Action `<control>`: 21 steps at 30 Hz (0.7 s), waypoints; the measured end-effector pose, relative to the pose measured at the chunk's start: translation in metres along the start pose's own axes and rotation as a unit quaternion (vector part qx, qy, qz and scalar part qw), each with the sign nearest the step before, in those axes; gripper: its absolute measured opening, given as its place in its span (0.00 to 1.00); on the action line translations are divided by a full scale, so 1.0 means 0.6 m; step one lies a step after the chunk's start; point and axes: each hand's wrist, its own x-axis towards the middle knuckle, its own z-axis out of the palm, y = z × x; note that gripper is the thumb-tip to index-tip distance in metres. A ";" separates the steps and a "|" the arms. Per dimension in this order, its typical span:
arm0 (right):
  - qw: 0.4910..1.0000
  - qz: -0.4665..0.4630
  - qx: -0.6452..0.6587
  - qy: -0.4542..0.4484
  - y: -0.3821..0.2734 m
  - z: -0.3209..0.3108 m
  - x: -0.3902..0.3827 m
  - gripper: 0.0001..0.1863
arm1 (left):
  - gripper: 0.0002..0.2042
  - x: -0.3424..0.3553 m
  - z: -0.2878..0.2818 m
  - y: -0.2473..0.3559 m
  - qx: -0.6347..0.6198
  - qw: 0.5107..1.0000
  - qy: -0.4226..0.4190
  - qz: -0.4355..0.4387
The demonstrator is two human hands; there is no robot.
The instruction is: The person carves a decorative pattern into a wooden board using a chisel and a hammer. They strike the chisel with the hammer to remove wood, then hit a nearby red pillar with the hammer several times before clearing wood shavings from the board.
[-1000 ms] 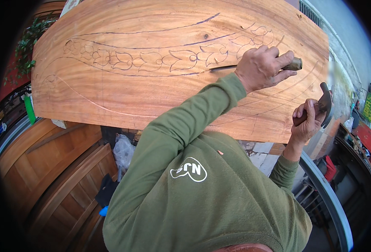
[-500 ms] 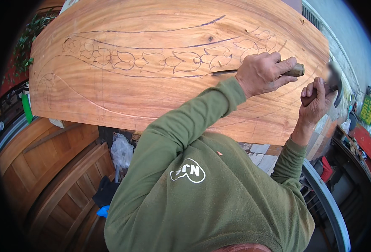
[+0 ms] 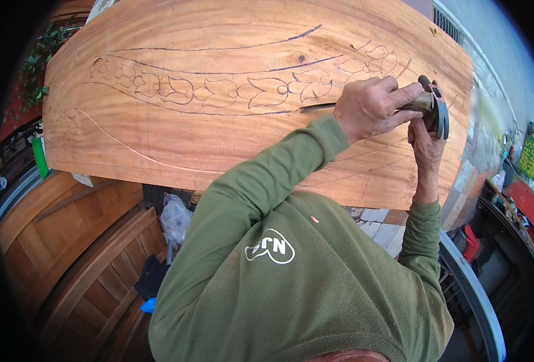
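The left hand (image 3: 372,108) is closed around the chisel (image 3: 318,108), its tip at the board's (image 3: 218,145) drawn line (image 3: 267,113); the right hand (image 3: 428,142) grips the hammer (image 3: 442,114), head at the chisel's butt. Hold a shallow angle; strike squarely.

Long-sleeved green top (image 3: 345,283), white emblem (image 3: 274,246)

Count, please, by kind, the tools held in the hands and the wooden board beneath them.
Chisel, in the left hand: 1
Hammer, in the right hand: 1
Wooden board, beneath both tools: 1
Total: 3
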 end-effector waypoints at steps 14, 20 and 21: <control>0.995 -0.044 -0.093 0.005 0.014 -0.014 0.008 0.38 | 0.22 0.000 0.003 0.011 0.019 1.000 -0.020 -0.015; 0.996 -0.039 -0.033 0.072 -0.067 -0.028 0.030 0.37 | 0.22 -0.001 0.001 0.005 0.017 0.999 -0.027 -0.033; 0.988 -0.040 0.066 0.131 -0.073 -0.051 0.040 0.35 | 0.22 0.000 0.000 0.009 0.005 1.000 -0.016 -0.026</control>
